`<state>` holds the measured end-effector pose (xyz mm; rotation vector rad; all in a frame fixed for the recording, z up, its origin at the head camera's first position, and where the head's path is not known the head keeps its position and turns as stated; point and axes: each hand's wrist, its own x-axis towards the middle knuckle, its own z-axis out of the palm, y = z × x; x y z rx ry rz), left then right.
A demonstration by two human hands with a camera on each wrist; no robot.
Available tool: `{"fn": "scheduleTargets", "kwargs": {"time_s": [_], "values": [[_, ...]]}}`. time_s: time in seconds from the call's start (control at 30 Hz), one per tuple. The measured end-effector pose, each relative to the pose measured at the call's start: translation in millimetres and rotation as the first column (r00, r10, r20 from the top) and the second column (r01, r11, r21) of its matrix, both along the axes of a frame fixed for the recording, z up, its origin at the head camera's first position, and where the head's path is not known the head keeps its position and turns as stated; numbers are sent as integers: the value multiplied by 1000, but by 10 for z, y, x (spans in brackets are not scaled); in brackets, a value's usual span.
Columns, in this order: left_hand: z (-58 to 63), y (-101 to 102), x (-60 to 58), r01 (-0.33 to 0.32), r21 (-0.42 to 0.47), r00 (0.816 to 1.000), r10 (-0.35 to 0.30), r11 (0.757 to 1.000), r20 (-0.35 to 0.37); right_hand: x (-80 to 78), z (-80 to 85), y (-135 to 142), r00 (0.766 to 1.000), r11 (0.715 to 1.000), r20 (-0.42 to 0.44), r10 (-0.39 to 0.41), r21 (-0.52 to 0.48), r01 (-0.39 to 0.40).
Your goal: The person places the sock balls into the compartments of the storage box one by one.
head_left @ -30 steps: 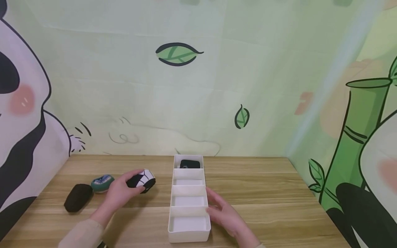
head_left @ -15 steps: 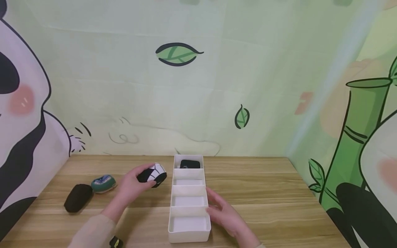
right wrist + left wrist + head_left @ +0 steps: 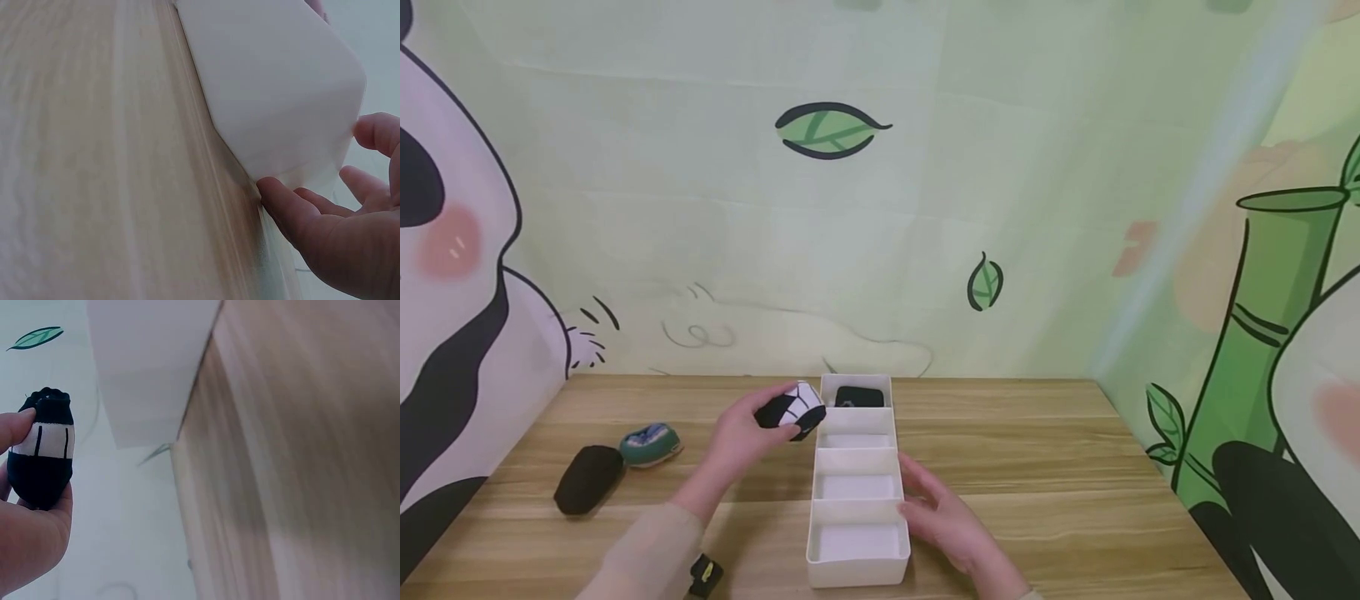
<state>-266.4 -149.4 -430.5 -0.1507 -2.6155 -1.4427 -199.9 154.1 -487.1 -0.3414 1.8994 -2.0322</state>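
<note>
My left hand (image 3: 741, 437) pinches a rolled-up black-and-white sock (image 3: 793, 410) between thumb and fingers, raised at the left rim of a long white divided box (image 3: 859, 573). In the left wrist view the sock (image 3: 44, 450) shows a white band with black lines between dark ends. My right hand (image 3: 947, 525) rests its fingertips against the box's right side. The right wrist view has relaxed fingers (image 3: 284, 203) along the white wall (image 3: 275, 81). A dark folded bundle (image 3: 859, 397) lies in the farthest compartment; the three nearer compartments hold nothing visible.
To the left on the wooden table (image 3: 1000, 467) lie a black bundle (image 3: 589, 480) and a green-blue bundle (image 3: 650, 445), side by side. A small black item with yellow marks (image 3: 705, 575) shows beside the left sleeve. A printed backdrop (image 3: 880, 250) stands behind the table.
My left hand has carried the black-and-white sock rightward and a little away from me, up to the box's edge. My right hand and the box have stayed put.
</note>
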Motion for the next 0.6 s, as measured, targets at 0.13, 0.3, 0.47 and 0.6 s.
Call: {"fn": "scheduleTargets", "kwargs": {"time_s": [0.13,0.3,0.47,0.6], "values": [[54,64,-35,15,20,1000,-15,1000,7,-1,-5,-2,1000,1000,4,0,-6,0],[66,137,-83,72,26,997,-72,997,-23,4,-6,-5,1000,1000,7,-9,4,9],[53,201,-120,139,-7,988,-139,990,-74,4,-5,-7,1000,1000,5,-8,5,8],[57,234,-154,164,-35,984,-166,986,-69,3,-8,-9,1000,1000,1,-6,4,6]]}}
